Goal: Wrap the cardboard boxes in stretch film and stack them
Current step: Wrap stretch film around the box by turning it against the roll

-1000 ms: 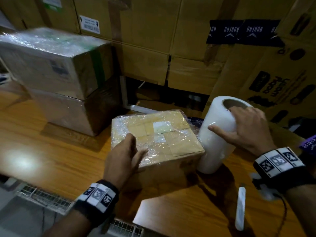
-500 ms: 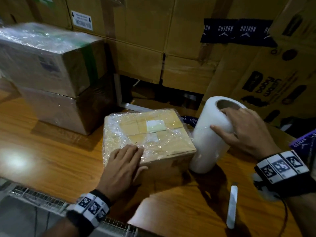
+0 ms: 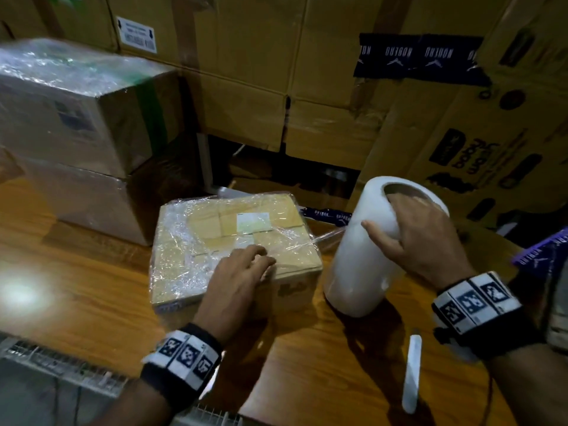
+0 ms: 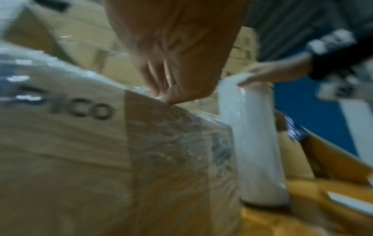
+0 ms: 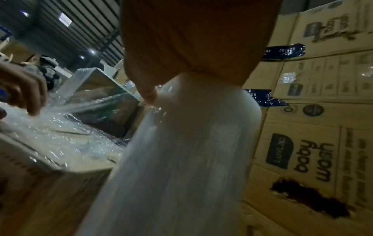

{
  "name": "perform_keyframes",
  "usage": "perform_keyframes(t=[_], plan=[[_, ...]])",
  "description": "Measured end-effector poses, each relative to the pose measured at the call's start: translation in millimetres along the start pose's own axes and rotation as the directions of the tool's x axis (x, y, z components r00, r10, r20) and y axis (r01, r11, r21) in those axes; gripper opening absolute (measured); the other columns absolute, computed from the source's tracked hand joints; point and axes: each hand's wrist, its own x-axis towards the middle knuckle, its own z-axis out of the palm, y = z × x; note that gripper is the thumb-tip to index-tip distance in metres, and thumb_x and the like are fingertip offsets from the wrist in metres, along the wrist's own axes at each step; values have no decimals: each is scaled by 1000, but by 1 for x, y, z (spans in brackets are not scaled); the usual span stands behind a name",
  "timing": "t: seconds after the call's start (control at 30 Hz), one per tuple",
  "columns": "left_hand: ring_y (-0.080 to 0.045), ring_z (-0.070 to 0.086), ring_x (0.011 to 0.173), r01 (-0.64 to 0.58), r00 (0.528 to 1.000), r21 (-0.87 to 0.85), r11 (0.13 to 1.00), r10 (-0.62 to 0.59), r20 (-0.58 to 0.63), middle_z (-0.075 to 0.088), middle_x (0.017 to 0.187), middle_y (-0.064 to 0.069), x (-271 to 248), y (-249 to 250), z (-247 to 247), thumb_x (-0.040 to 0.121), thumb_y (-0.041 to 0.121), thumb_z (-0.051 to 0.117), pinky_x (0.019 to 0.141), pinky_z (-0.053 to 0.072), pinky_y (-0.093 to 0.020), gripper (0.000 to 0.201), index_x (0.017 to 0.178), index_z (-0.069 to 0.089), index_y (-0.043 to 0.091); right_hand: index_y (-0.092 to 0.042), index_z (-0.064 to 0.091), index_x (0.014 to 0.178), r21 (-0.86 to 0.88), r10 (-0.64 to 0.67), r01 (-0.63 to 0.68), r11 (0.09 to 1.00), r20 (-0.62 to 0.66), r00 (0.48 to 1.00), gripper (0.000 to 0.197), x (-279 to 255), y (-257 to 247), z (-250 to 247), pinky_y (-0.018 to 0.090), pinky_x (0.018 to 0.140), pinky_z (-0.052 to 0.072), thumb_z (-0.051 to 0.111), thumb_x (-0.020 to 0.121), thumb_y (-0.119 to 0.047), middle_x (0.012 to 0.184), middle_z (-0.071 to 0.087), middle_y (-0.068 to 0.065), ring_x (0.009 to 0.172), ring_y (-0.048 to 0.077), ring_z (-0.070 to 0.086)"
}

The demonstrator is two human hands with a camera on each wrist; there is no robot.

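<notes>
The small cardboard box (image 3: 233, 250), partly covered in film, sits on the wooden table (image 3: 92, 272) under the left hand (image 3: 236, 281), whose flat, straight fingers press on its top near the front right edge. Just right of it stands the stretch film roll (image 3: 362, 259), tilted, gripped at its upper end by the right hand (image 3: 421, 238) with fingers hooked into the core and thumb on the outside. A strand of film (image 3: 325, 238) runs from roll to box; two wrapped boxes (image 3: 76, 133) are stacked at the table's far left.

Left wrist view motion-blurred; print on small box (image 4: 80, 110) partly unreadable. Right hand (image 3: 430, 241) fingers hidden inside roll (image 3: 362, 265) core.
</notes>
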Motion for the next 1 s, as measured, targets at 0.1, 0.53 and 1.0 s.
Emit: perform_keyframes(t=[0.1, 0.53, 1.0], plan=[[-22, 55, 111, 107, 993, -7, 994, -107, 48, 58, 131, -5, 2, 11, 14, 98, 38, 42, 91, 49, -38, 47, 138, 60, 19, -7, 59, 134, -41, -24, 24, 999, -14, 1000, 77, -5, 0, 2, 55, 120, 30, 50, 91, -70, 128, 65, 16, 121, 34, 58], [-16, 56, 118, -174, 976, 81, 981, 161, 145, 62, 127, 8, -18, -48, -12, 104, 69, 33, 100, 41, -37, 60, 134, 63, 27, -9, 66, 106, -153, 225, -230, 961, -45, 973, 89, 24, -31, 8, 47, 90, 42, 36, 85, -89, 92, 70, 13, 88, 32, 66], [-29, 47, 109, 188, 963, 235, 954, -226, 144, 47, 120, -11, 39, 69, 38, 89, 70, 52, 96, 44, -49, 69, 131, 50, 15, -8, 56, 141, -50, -15, 21, 999, 114, 993, 63, 11, -16, -8, 45, 95, 48, 53, 99, -54, 125, 69, 16, 110, 35, 64]])
